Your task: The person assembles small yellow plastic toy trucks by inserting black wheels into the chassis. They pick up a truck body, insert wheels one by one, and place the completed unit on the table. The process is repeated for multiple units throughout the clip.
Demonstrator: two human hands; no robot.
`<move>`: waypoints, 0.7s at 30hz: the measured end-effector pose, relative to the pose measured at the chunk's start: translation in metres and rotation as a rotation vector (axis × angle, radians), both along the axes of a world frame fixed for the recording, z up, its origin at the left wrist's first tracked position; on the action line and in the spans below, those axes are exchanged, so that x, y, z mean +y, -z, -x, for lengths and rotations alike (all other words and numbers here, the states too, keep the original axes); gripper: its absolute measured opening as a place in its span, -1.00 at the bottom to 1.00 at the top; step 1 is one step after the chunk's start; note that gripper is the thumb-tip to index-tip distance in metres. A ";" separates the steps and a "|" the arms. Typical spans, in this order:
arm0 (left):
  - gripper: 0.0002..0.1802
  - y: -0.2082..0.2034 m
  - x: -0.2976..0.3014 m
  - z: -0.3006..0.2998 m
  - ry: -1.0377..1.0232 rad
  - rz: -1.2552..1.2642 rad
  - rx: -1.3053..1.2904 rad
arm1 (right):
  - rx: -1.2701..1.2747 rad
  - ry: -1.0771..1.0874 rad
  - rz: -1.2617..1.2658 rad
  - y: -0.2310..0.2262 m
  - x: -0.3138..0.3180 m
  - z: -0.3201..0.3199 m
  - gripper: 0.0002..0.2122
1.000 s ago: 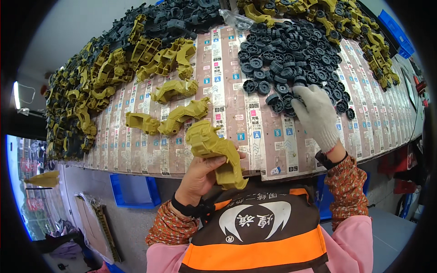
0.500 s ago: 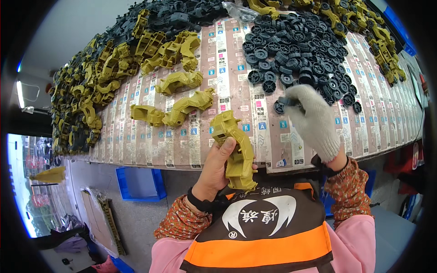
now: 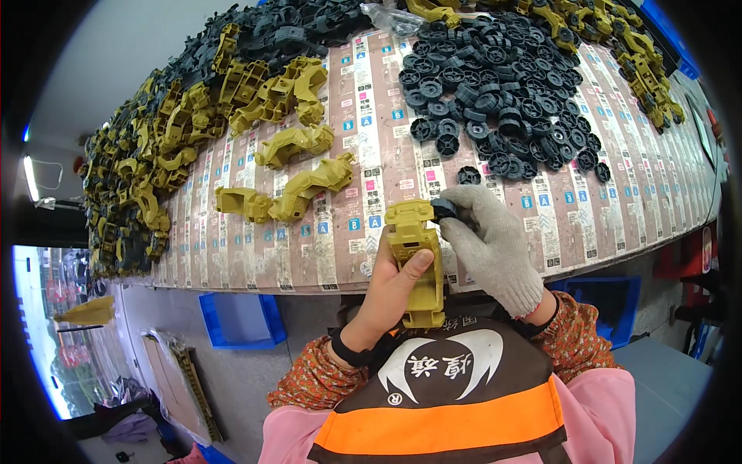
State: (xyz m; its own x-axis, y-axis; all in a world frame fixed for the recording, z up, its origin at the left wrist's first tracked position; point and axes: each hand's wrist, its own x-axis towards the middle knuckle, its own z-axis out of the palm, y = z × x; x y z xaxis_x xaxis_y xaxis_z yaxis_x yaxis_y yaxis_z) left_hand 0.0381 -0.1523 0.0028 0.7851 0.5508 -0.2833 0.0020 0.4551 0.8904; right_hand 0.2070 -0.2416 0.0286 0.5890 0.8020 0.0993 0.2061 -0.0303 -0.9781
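My bare left hand [image 3: 390, 290] is closed around an olive-yellow plastic toy vehicle body [image 3: 421, 267], held upright over the table's near edge. In my right hand [image 3: 491, 247], which wears a pale knitted glove, a small black toy wheel [image 3: 443, 208] is pinched between thumb and fingers. The wheel is at the upper right corner of the body; whether it touches cannot be told. One loose black wheel [image 3: 468, 175] lies just beyond the glove. Farther off spreads a large heap of black wheels [image 3: 502, 85].
More yellow bodies [image 3: 313, 185] lie left of my hands, before a tall pile of yellow and dark parts [image 3: 185, 116]. Bodies with wheels [image 3: 649, 85] line the far right. A blue bin [image 3: 243, 319] sits below the table edge [image 3: 232, 288]. A clear plastic bag [image 3: 390, 19] lies at the back.
My right hand has come back from the wheel heap toward the left, bringing a wheel to the body. My left hand has turned the yellow body so another side faces up.
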 end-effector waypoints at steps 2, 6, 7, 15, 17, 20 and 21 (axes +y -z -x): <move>-0.36 0.003 -0.001 -0.002 -0.005 -0.090 -0.004 | -0.005 -0.004 0.046 -0.007 -0.004 0.002 -0.75; -0.34 0.004 0.002 -0.003 0.013 -0.119 0.008 | -0.054 0.021 0.042 0.003 -0.003 0.002 -0.74; -0.33 0.003 0.001 -0.003 0.018 -0.128 0.017 | -0.012 0.023 0.025 0.008 -0.003 0.001 -0.73; -0.33 0.004 -0.001 -0.008 0.024 -0.144 0.021 | -0.077 0.018 0.031 0.005 -0.005 0.000 -0.70; -0.33 0.003 -0.001 -0.009 0.014 -0.172 0.020 | -0.090 -0.025 0.072 -0.003 -0.009 -0.001 -0.69; -0.33 0.006 0.000 -0.010 0.030 -0.284 0.018 | -0.207 -0.034 0.017 -0.004 -0.012 0.003 -0.66; -0.33 0.009 0.000 -0.009 0.064 -0.331 0.044 | -0.263 -0.027 -0.020 -0.003 -0.013 0.004 -0.65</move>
State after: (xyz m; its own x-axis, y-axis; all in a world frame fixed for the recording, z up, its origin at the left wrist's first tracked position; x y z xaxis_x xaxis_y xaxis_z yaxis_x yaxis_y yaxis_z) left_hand 0.0475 -0.1523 -0.0061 0.8120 0.5687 -0.1313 0.0626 0.1388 0.9883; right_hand 0.2030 -0.2545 0.0321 0.5189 0.8136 0.2624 0.4541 -0.0023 -0.8909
